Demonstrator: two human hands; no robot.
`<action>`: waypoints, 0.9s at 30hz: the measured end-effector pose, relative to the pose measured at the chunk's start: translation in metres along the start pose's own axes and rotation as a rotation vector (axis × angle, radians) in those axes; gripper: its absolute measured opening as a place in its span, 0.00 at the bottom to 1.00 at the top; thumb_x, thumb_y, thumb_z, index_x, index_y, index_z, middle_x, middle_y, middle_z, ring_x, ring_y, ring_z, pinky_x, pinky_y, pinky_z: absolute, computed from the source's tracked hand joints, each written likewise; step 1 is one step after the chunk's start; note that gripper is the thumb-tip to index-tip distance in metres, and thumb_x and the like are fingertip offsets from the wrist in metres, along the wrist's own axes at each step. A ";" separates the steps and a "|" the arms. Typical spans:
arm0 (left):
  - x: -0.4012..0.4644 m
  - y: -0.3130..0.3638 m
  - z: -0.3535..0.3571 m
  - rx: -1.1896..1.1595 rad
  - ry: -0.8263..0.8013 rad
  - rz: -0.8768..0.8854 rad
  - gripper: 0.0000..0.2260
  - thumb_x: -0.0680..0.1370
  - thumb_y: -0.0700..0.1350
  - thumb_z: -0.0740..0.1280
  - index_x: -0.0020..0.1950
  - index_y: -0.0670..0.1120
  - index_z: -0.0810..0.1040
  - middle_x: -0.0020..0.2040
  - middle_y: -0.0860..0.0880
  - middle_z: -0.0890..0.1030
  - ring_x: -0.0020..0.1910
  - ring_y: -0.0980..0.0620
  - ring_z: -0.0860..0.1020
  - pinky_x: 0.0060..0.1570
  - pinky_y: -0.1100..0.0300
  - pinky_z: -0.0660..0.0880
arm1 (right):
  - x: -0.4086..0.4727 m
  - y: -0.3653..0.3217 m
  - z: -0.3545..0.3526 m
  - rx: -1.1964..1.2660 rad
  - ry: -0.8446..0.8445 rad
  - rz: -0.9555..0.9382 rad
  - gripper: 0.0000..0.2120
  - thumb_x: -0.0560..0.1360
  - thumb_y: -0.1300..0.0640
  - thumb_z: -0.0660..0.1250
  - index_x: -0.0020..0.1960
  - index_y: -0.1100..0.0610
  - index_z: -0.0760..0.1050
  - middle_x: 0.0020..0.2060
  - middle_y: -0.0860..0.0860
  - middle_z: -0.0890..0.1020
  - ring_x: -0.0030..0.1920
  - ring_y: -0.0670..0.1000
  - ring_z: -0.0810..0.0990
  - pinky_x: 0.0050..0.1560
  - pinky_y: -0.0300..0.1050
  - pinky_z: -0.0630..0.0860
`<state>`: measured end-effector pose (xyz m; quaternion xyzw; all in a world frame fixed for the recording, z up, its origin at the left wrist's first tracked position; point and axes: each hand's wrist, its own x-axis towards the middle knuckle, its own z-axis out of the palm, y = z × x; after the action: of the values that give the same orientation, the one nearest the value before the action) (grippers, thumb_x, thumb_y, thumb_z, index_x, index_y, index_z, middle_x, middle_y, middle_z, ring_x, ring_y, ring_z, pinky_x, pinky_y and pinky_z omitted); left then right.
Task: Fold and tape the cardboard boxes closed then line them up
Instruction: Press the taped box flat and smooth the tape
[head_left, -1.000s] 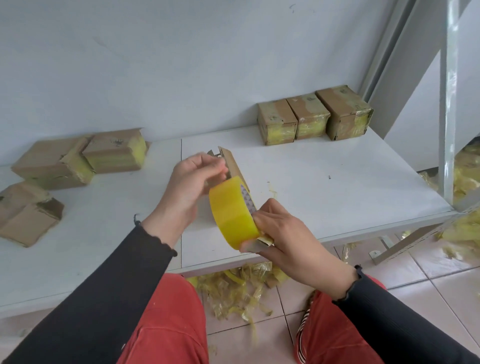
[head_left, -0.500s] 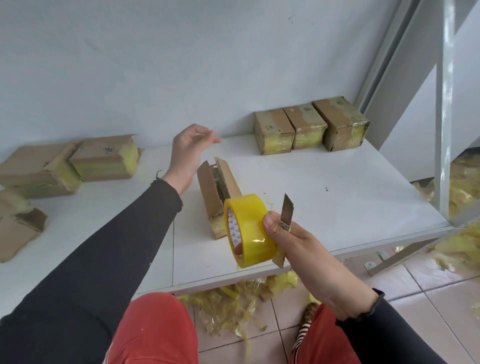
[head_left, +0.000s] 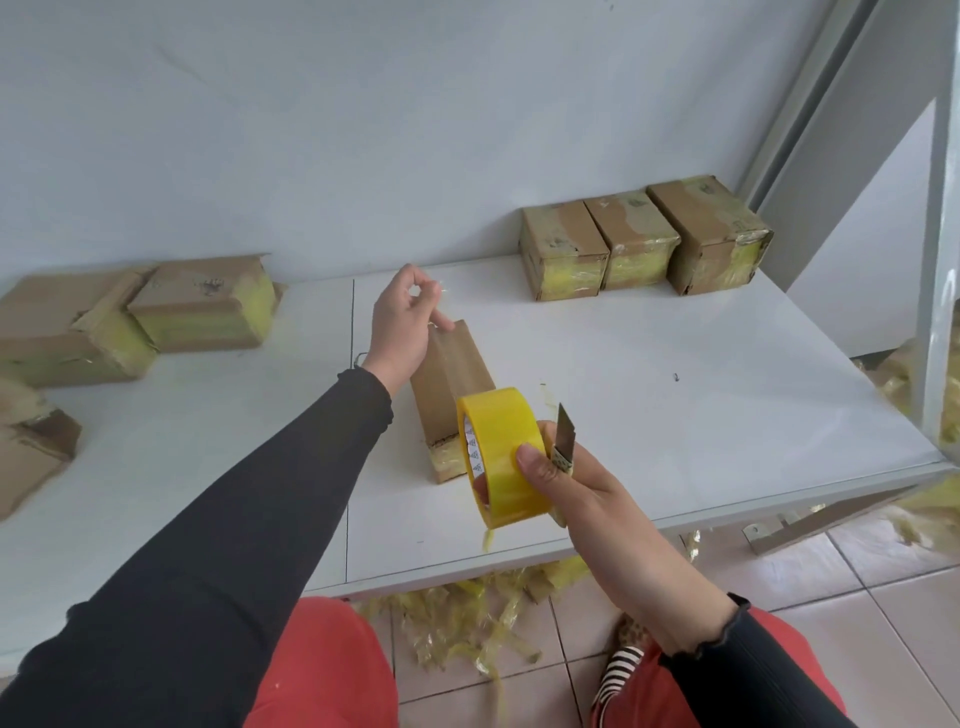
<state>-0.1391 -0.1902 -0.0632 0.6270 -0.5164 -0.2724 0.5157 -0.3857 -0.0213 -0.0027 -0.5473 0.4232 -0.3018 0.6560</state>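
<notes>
table (head_left: 675, 395), white, carries everything: three taped boxes (head_left: 641, 241) in a row touching one another at the far right against the wall, loose boxes (head_left: 135, 317) well apart at the far left, and the working box (head_left: 449, 384) between them, near the front edge. from my remote seat i read the working box as lying on its side, long axis running from the near edge away toward the wall and a little leftward; its near end shows yellow tape.

left hand (head_left: 402, 317) sits at the far end of that box, fingertips touching its top edge, thumb and forefinger pinched together; whether a tape end is held there i cannot tell.

right hand (head_left: 566, 480) hovers just in front of the box's near end, fingers curled round the tape roll (head_left: 504, 457) with a cutter blade (head_left: 562, 434) held upright against the same hand.

so the box lies between my two hands, one at each end of its long axis; the right is nearer to the taped end. i judge the next move is a strip laid along that axis, roll travelling from far end toward me.
</notes>
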 end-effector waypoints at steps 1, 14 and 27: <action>0.000 -0.002 0.000 0.004 0.007 -0.005 0.08 0.85 0.47 0.61 0.50 0.44 0.73 0.32 0.46 0.83 0.30 0.55 0.74 0.35 0.58 0.70 | 0.001 0.001 0.002 0.012 0.001 0.003 0.12 0.85 0.52 0.58 0.62 0.56 0.76 0.44 0.42 0.87 0.45 0.38 0.82 0.45 0.26 0.71; 0.000 -0.007 0.000 0.020 0.068 -0.073 0.08 0.83 0.44 0.61 0.51 0.39 0.71 0.29 0.54 0.82 0.33 0.47 0.73 0.27 0.65 0.65 | -0.003 0.017 0.028 0.127 0.082 0.176 0.11 0.85 0.53 0.60 0.60 0.59 0.76 0.46 0.59 0.86 0.43 0.49 0.86 0.43 0.43 0.80; -0.003 -0.004 -0.002 -0.034 0.060 -0.095 0.06 0.83 0.45 0.63 0.47 0.45 0.72 0.30 0.54 0.82 0.35 0.44 0.75 0.33 0.59 0.67 | -0.002 0.021 0.023 -0.027 0.127 0.119 0.10 0.85 0.52 0.60 0.54 0.58 0.73 0.47 0.60 0.85 0.44 0.51 0.87 0.43 0.50 0.80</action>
<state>-0.1369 -0.1870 -0.0664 0.6500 -0.4656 -0.2862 0.5279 -0.3675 -0.0037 -0.0217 -0.5096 0.4997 -0.2910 0.6371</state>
